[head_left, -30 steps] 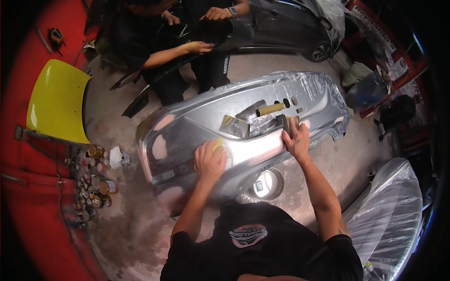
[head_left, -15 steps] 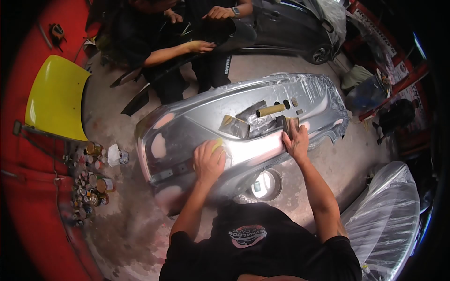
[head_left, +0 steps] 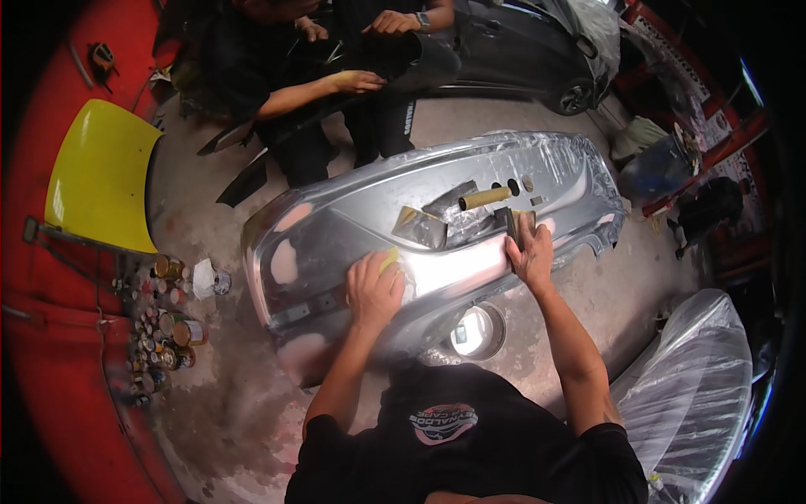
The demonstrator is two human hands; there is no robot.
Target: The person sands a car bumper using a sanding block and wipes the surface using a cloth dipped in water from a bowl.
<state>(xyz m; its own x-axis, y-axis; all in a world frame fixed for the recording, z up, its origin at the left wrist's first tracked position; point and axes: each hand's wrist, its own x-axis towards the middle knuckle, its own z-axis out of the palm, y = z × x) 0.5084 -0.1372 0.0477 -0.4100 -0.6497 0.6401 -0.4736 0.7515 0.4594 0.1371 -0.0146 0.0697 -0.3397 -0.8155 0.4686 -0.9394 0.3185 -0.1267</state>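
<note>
A large grey car bumper (head_left: pixel 327 227) lies in front of me, with pale pinkish patches and a bright glare along its near middle. My left hand (head_left: pixel 374 290) is closed around a yellow sponge (head_left: pixel 390 257) on the bumper's surface, left of the glare. At the glare's right end, my right hand (head_left: pixel 531 254) grips a dark sanding block (head_left: pixel 511 223), its fingers over the top. Beyond my hands, a tan cylindrical roll (head_left: pixel 485 198) and sheets of sandpaper (head_left: pixel 420 227) rest on the bumper.
A round bucket (head_left: pixel 497 336) stands on the floor below the bumper. Several paint cans (head_left: pixel 188 331) cluster at left, near a yellow car panel (head_left: pixel 101 176). Across the bumper, two people handle a dark part beside a black car (head_left: pixel 512 50). Plastic-wrapped work (head_left: pixel 693 395) sits at right.
</note>
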